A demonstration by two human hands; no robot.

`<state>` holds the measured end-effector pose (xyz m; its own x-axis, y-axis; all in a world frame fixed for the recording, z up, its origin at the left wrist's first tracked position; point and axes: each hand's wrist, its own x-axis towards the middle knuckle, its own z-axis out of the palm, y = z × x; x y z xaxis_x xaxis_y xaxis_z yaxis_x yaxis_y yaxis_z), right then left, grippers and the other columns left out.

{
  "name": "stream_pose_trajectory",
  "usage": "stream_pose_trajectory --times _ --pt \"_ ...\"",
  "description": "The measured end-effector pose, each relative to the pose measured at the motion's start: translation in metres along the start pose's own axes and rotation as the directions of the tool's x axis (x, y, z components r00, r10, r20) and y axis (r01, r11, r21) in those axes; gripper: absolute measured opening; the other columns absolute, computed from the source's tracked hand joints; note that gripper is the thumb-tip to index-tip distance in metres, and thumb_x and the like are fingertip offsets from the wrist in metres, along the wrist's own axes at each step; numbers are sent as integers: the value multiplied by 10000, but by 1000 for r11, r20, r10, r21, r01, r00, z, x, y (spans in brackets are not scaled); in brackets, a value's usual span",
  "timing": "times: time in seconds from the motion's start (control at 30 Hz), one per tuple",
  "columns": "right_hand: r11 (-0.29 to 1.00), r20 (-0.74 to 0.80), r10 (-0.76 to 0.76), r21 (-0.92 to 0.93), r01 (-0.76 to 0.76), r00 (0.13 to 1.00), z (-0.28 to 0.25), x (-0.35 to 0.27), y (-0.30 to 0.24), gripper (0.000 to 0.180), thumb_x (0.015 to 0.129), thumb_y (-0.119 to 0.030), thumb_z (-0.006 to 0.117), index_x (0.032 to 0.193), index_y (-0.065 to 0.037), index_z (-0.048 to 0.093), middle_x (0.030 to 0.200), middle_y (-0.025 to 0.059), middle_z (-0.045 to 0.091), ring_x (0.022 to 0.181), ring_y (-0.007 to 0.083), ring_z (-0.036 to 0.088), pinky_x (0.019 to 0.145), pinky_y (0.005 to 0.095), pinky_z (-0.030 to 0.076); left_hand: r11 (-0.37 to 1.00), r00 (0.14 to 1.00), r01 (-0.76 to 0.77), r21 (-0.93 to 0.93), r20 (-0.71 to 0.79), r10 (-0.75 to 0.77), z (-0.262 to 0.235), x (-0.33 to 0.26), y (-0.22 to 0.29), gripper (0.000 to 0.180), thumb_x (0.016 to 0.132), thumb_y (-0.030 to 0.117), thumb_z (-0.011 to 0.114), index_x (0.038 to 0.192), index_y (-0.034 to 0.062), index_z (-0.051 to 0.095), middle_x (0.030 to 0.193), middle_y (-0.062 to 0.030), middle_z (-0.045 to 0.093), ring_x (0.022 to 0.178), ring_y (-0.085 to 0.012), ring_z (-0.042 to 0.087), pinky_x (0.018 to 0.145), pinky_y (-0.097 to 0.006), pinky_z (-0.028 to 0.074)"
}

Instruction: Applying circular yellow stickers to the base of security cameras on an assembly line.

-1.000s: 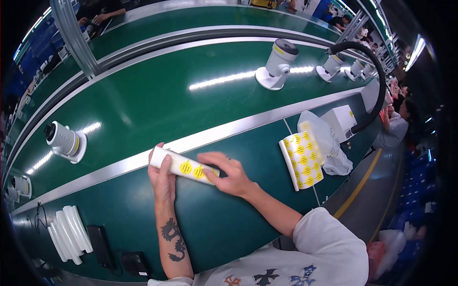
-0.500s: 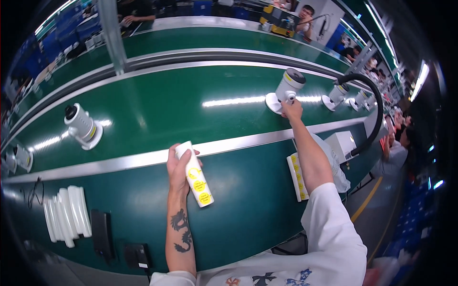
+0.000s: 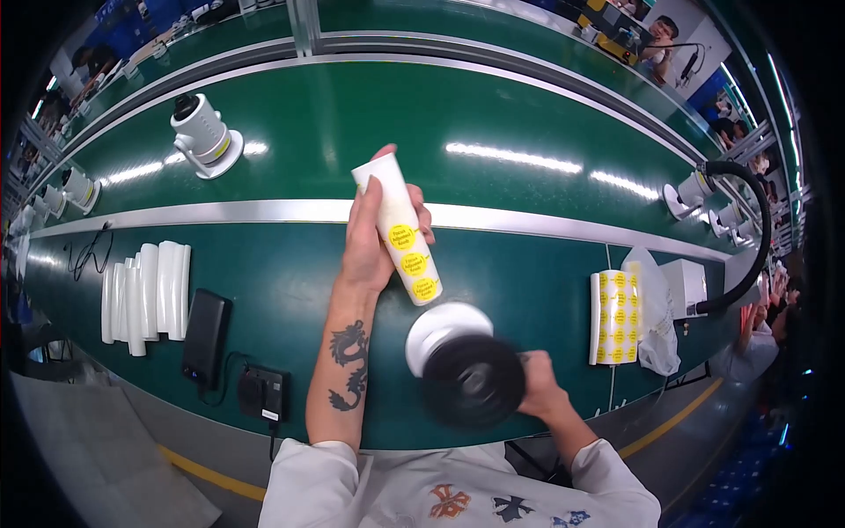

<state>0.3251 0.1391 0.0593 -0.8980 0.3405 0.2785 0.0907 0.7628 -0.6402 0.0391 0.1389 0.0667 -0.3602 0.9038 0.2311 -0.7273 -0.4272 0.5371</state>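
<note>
My left hand [image 3: 368,246] is wrapped round a rolled sheet of round yellow stickers [image 3: 400,229], which tilts over the bench. Near the bench's front edge, my right hand [image 3: 544,389] grips a white cylindrical device on a round base [image 3: 444,327]. Its black end [image 3: 473,380] is turned up toward me and blurred by motion, and it hides most of the white body. The base lies just below the roll's lower end; whether they touch I cannot tell. The right fingertips are hidden behind the black end.
Another white device [image 3: 207,139] stands on the green conveyor [image 3: 352,132], with several more at both far ends. To the right are a sticker sheet [image 3: 613,317], plastic bag [image 3: 656,326], white box [image 3: 685,286] and black hose [image 3: 764,238]. White rolls [image 3: 148,295] and a black rectangular device [image 3: 206,339] lie left.
My right hand has brought the white device from the conveyor to the bench front, tilting its black end toward me. The sticker roll stays in my left hand. The view has swung left.
</note>
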Motion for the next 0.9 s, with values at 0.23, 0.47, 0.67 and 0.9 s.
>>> stream_pose_trajectory --times 0.23,0.47,0.67,0.9 --pt "989 134 16 144 -35 991 17 4 -9 349 697 -197 771 916 -9 575 909 92 634 663 274 629 569 326 498 973 966 95 213 216 -142 37 -7 -4 452 855 380 608 1130 80 412 884 -104 541 784 -235 598 666 -386 521" --pt "984 -209 41 179 -3 977 -44 31 -12 326 717 29 701 1036 15 636 1052 155 631 800 210 634 677 292 513 973 959 71 222 254 -128 53 -14 -23 455 861 367 597 1173 94 408 873 -111 551 893 -270 570 850 -437 463" --pt "994 -584 -48 -109 -19 810 -31 91 -31 341 689 18 751 1019 1 665 849 86 611 710 177 597 571 268 481 953 948 -20 302 309 -78 58 -14 -29 499 836 368 652 1184 109 405 869 -88 551 965 -256 550 896 -416 441" --pt "999 -592 19 -24 -41 806 -26 95 -28 268 674 40 756 931 1 691 818 80 611 698 175 594 576 271 479 954 930 -121 274 368 12 54 -14 -29 428 848 173 646 1187 31 426 975 -83 554 996 -196 529 885 -352 437"
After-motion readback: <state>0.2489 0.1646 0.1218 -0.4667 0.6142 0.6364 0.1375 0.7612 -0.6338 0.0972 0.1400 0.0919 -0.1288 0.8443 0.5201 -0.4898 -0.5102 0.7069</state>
